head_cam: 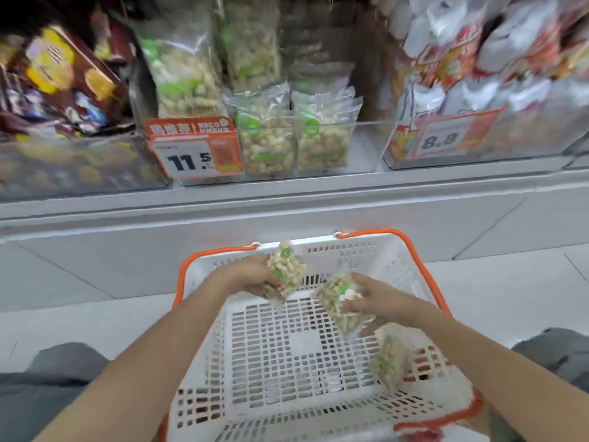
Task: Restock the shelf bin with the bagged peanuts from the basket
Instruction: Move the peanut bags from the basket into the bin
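The left hand (255, 275) grips 1 bag of peanuts (287, 272) above the far end of the white basket (366, 253), its fingers curled round the bag's lower edge so the bag stands nearly upright; that looks like a carrying hold, ready to lift toward the shelf. The right hand (373, 301) holds a 2nd bag (338, 304) low inside the basket, fingers spread over its clear film and thumb on the upper edge, which reads as a pick-up in progress rather than a lift. A 3rd bag (389, 362) leans against the basket's right wall, near the right forearm and touched by neither hand.

The basket stands on the floor directly below the clear shelf bin (363, 148), so each bag needs only a short raise. The bin, behind the price tag (194, 151) marked 11.5, holds 2 small bags upright at its front and taller ones behind, with open room on its right side, the likely spot for new stock.

Motion blur smears the neighbouring snack packs, so their labels cannot be read. The basket's near corners are distorted, and whether the right hand's fingertips reach under the 2nd bag is hidden.
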Demonstrator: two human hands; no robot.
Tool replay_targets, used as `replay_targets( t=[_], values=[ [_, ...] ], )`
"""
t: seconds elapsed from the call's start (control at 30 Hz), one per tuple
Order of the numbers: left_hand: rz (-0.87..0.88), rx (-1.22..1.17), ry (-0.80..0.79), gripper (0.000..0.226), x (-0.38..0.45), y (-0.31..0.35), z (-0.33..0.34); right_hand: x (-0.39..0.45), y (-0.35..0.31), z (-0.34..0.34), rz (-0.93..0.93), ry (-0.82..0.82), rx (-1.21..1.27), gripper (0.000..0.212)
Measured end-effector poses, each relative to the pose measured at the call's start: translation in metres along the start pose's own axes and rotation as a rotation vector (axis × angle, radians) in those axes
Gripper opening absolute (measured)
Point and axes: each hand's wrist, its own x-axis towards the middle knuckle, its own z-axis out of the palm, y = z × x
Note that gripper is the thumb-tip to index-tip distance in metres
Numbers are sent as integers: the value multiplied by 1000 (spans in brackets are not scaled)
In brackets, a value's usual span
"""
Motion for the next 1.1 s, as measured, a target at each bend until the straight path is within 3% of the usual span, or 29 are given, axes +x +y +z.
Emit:
replay_targets(
  t=[0.17,0.27,0.37,0.43,0.57,0.67,0.77,0.87,1.0,1.1],
  values=[
    [116,-147,-80,20,-70,53,-38,-51,-69,-19,-148,150,-271,71],
    [228,-117,22,23,-115,79,-49,-84,-101,-31,-257,159,-231,65],
    [317,-108,193,20,-148,93,-53,-116,-129,-36,-400,264,-172,40],
    [368,-149,242,16,-162,96,-50,-129,-141,-37,-482,310,-114,39],
    [431,-368,107,19,-170,91,-35,-133,-157,-37,-578,371,-110,42],
    [445,-505,-10,21,-166,95,-25,-137,-164,-37,-636,256,-71,31],
    [449,-621,-96,24,-162,102,-18,-137,-165,-38,-685,263,-37,38],
    [437,-599,-167,32,-160,105,-11,-135,-167,-36,-763,305,49,47],
    [431,-566,-199,46,-166,113,2,-136,-167,-30,-901,405,-47,30],
    [525,-434,-105,57,-172,116,14,-137,-166,-27,-957,453,-46,26]
  ],
)
